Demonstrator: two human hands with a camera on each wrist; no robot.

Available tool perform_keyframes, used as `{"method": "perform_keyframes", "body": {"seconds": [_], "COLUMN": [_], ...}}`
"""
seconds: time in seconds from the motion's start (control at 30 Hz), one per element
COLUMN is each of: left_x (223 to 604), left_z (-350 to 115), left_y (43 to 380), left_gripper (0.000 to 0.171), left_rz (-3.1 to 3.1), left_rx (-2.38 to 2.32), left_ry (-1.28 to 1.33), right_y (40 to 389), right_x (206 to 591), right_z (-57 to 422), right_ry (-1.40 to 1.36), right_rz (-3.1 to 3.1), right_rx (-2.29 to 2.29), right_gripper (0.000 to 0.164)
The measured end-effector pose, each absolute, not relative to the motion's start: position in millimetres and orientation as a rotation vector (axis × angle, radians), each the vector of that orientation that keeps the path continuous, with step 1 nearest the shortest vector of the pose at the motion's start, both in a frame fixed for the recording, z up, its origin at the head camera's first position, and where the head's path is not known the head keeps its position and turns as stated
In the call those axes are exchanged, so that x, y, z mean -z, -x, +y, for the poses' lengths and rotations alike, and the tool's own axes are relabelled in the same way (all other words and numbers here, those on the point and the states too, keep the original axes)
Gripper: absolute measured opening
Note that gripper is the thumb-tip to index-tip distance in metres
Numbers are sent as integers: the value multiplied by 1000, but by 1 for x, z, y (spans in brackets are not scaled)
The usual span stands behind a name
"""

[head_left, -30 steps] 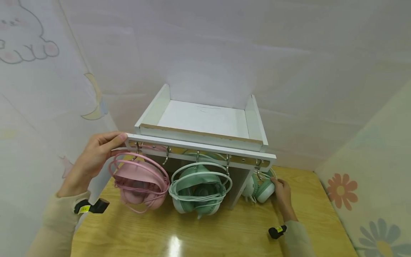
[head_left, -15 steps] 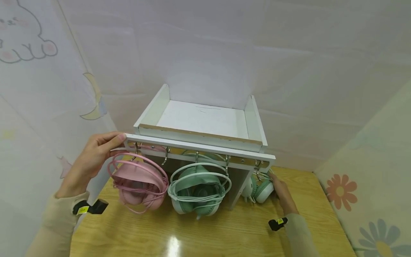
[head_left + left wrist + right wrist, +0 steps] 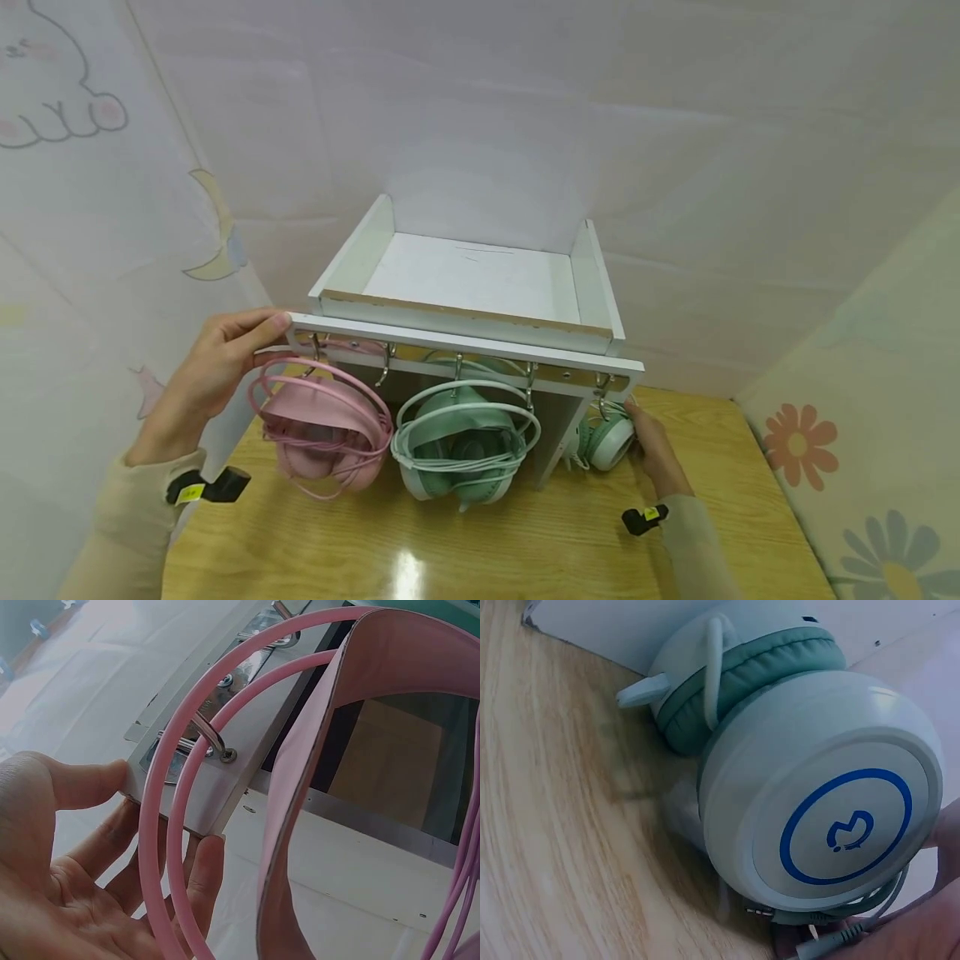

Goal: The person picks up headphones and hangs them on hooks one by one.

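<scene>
My left hand (image 3: 213, 375) grips the left end of the white hook rail (image 3: 465, 343) on the front of a white shelf (image 3: 480, 279). In the left wrist view its thumb and fingers meet the rail's end. Pink headphones (image 3: 330, 417) hang from the rail beside that hand, and a green pair (image 3: 465, 437) hangs at the middle. Beyond the shelf's right side panel, my right hand (image 3: 652, 442) holds white-and-green headphones (image 3: 821, 787) from behind. In the right wrist view, the headphones hide most of the fingers, and cable plugs (image 3: 829, 941) show beside the hand.
The shelf stands on a wooden table (image 3: 487, 558) against a pale fabric backdrop (image 3: 480, 125). A bare metal hook (image 3: 386, 365) sits between the pink and green pairs, and another hook (image 3: 603, 398) is near the rail's right end. Printed side walls flank the table.
My right hand has shifted slightly left and inward, and the white-and-green headphones have turned and moved a little toward the side panel. The left hand keeps its grip on the rail.
</scene>
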State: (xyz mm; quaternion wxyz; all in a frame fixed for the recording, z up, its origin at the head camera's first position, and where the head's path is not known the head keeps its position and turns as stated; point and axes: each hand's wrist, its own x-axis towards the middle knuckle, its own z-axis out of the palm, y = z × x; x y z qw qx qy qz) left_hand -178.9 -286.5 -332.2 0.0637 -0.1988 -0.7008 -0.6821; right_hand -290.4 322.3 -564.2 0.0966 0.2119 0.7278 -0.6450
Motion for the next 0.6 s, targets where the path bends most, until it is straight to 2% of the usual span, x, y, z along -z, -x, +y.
{"method": "perform_keyframes", "body": {"seconds": [0.13, 0.27, 0.6], "left_x": [332, 333, 332], "left_z": [-287, -286, -286], "left_y": [178, 179, 178], "left_gripper": [27, 26, 25], "left_rz": [-2113, -2116, -2118], "left_rx": [2059, 2055, 2053], "left_ry": [598, 601, 593], "right_y": [291, 289, 279], "right_x": [564, 562, 546], "right_z": [326, 325, 325], "right_ry": [-560, -589, -713], "right_rz": [1927, 1768, 1649], "right_rx": [2062, 2174, 2312], "right_gripper": [46, 27, 11]}}
